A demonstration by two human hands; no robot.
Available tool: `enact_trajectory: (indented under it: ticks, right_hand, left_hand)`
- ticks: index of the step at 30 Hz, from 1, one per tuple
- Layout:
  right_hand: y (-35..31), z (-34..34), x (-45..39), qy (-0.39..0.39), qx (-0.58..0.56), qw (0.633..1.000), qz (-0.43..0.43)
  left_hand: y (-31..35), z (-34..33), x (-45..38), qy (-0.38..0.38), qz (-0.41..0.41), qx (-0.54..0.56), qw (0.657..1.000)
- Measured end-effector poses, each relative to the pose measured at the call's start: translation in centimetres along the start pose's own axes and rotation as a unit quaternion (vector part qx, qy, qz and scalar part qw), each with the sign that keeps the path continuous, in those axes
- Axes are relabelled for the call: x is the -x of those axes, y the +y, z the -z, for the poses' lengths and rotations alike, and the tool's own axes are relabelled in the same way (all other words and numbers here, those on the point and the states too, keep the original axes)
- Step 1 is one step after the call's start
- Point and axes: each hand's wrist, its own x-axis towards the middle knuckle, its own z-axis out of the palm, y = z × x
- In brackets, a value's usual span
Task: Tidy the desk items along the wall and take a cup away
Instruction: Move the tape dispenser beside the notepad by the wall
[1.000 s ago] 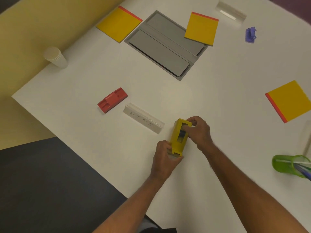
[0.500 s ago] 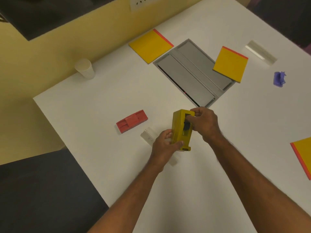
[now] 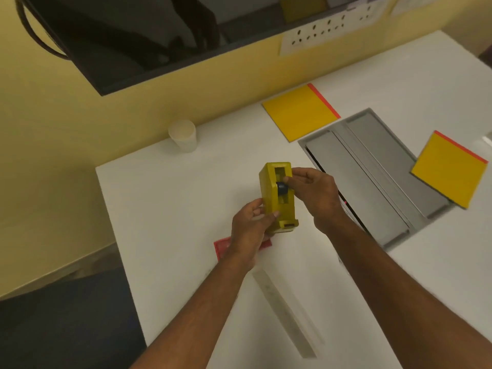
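I hold a yellow tape dispenser [image 3: 274,187] in the air above the white desk [image 3: 165,209]. My left hand [image 3: 251,230] grips its lower left side. My right hand [image 3: 316,195] pinches its upper right edge, fingertips by the dark core in its slot. A white paper cup [image 3: 183,135] stands upright at the desk's far left corner, next to the yellow wall. A red stapler [image 3: 222,247] lies under my left wrist, mostly hidden. A white name plate [image 3: 285,310] lies along the desk beneath my left forearm.
A grey cable-tray lid [image 3: 372,177] is set into the desk to the right. One yellow notepad [image 3: 300,113] lies by the wall, another [image 3: 450,171] overlaps the lid's right edge. A socket strip [image 3: 327,27] and a dark shelf [image 3: 133,49] run along the wall.
Both hands have lifted the yellow tape dispenser off the desk and carried it toward the wall. The view has swung up, so the cup and wall appear nearer.
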Motion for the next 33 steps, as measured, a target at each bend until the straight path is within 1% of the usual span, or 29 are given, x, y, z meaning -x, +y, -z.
enact_trajectory:
  ticks: [5,9,17,23,28,33]
  right_hand:
    - [-0.3,-2.7,-4.0,-0.076,-0.041,0.996,0.007]
    - [-0.1,-4.9,-7.1,-0.120,-0.053,0.991,0.000]
    - [-0.7,-8.6,-12.0,-0.136,-0.034,0.990,0.004]
    - [-1.1,-10.4,-14.2,-0.147,-0.053,0.988,-0.006]
    - [-1.2,-10.1,-15.7,-0.141,-0.057,0.988,-0.010]
    - [-1.6,-8.5,-17.7,-0.127,-0.054,0.990,-0.012]
  left_hand:
    - [3.3,1.2,-5.1,-0.011,0.001,0.102,0.995]
    - [4.9,2.3,-9.2,0.003,0.004,0.111,0.994]
    - [6.2,3.7,-14.9,0.039,0.002,0.109,0.993]
    - [7.1,4.3,-17.2,0.073,-0.015,0.089,0.993]
    - [7.2,3.5,-19.0,0.083,-0.018,0.075,0.994]
    - [7.7,1.1,-20.9,0.087,-0.019,0.056,0.994]
